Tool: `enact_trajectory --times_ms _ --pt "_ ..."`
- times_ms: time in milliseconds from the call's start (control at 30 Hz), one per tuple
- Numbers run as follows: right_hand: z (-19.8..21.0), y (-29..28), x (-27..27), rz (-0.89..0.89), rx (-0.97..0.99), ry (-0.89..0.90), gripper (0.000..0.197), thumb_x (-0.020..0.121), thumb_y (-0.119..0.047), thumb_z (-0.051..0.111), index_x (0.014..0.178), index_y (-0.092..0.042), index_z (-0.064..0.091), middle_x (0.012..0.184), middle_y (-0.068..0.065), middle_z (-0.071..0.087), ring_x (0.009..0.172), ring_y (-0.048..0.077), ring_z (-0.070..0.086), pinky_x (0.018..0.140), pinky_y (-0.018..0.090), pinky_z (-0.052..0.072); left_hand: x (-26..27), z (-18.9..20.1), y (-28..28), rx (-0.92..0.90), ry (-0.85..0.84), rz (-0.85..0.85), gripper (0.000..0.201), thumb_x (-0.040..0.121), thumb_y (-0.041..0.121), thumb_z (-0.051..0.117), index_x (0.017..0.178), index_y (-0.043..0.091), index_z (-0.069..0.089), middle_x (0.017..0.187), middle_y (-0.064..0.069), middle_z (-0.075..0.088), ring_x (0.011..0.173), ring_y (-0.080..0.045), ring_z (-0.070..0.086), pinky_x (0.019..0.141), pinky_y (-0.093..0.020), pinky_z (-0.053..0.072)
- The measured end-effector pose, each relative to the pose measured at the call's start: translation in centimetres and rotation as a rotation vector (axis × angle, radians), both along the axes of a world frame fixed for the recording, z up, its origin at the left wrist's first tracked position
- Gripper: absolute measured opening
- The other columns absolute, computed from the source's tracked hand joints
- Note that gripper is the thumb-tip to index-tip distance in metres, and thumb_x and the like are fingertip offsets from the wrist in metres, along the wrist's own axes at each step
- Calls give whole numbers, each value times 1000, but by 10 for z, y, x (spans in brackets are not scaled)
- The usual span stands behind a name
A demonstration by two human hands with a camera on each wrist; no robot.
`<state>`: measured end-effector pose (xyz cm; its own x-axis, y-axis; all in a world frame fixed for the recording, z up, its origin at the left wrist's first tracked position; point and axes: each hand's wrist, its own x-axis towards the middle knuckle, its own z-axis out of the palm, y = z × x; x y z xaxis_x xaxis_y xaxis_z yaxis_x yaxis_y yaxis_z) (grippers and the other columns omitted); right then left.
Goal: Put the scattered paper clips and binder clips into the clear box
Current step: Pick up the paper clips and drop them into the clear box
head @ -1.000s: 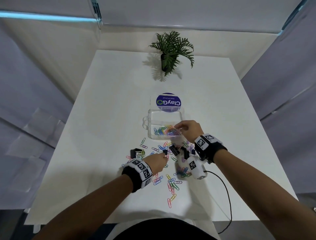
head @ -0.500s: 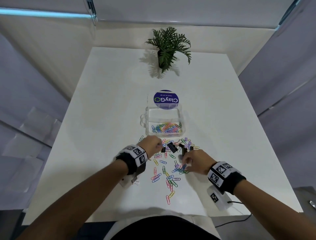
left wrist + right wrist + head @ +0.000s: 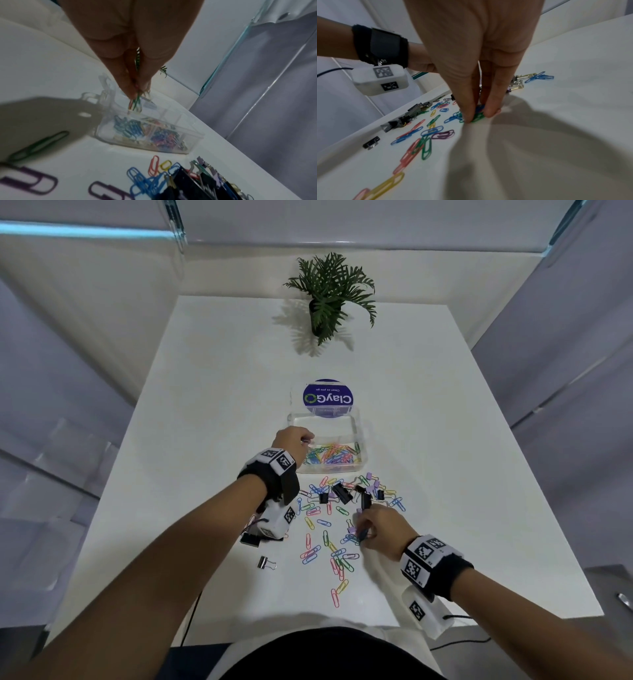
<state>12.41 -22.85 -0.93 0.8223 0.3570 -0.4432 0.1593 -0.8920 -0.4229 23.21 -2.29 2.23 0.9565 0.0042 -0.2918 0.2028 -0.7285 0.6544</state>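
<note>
The clear box stands mid-table with coloured paper clips in it. My left hand hovers over its left edge and pinches a few paper clips between thumb and fingertips. Scattered paper clips and black and lilac binder clips lie in front of the box. My right hand is down on the table at the right of the pile, its thumb and fingers pinching green and blue paper clips.
The box's lid with a blue round label lies behind the box. A potted plant stands at the table's far end. Two black binder clips lie near my left wrist. Cables hang off the table's near edge.
My left hand rose from the pile and moved forward over the box with clips. My right hand left the box and came back down onto the pile.
</note>
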Motion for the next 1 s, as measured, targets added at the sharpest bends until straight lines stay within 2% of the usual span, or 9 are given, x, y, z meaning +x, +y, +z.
enact_trajectory --times_ms 67,167,267,367,533,600,767,867,1000 --pt "0 0 -1 -3 12 -4 16 72 -7 67 87 -10 67 90 7 57 84 22 54 58 10 30 -2 -3 1 -35 51 11 38 93 -5 45 127 4 57 130 -15 61 118 -27 58 102 -27 43" --pt "1 -1 -3 1 23 -15 14 73 -7 65 87 -9 67 98 12 63 90 27 59 73 26 41 -8 -2 2 -80 82 -32 45 92 -9 38 134 4 50 136 -15 56 125 -28 54 108 -29 38" --pt "3 -1 -4 15 24 -24 14 75 -9 65 89 -8 67 100 13 64 93 29 58 81 31 45 -19 2 3 -72 15 -86 44 91 -10 38 129 6 55 133 -12 59 125 -24 54 107 -23 37" --pt "3 -2 -5 29 38 -29 13 74 -9 65 87 -7 66 93 8 61 83 25 56 73 29 44 -37 8 0 -42 -44 -175 36 90 -6 44 116 8 64 123 -8 64 114 -21 59 94 -17 40" --pt "-1 -7 -10 27 56 -38 25 70 -24 73 89 -14 60 88 -4 46 80 14 45 71 23 35 -71 -5 9 193 51 -488 20 89 15 55 108 14 63 103 -4 58 96 -20 59 83 -27 45" --pt "-3 -8 -13 23 59 -32 31 69 -25 74 93 -14 59 89 -5 46 82 13 44 73 23 36 -84 -12 14 307 122 -578 27 86 27 61 111 17 57 102 -2 50 101 -22 55 85 -29 41" --pt "-7 -5 -25 -10 82 19 40 67 -27 76 101 -16 58 93 -6 47 85 12 45 73 20 34 -116 -28 16 500 167 -630 67 75 48 67 131 23 40 130 -3 42 123 -23 44 108 -45 30" --pt "-8 3 -32 -45 92 76 58 63 -31 81 112 -16 54 102 -1 50 89 15 48 78 22 39 -126 -32 12 536 159 -675 77 72 47 71 134 19 37 133 -4 40 124 -25 45 110 -43 28" --pt "-10 15 -41 -11 91 104 82 54 -36 86 121 -15 45 119 5 45 103 23 52 92 31 46 -137 -33 3 413 182 -700 76 71 32 78 133 11 39 131 -9 39 117 -27 48 99 -36 42"
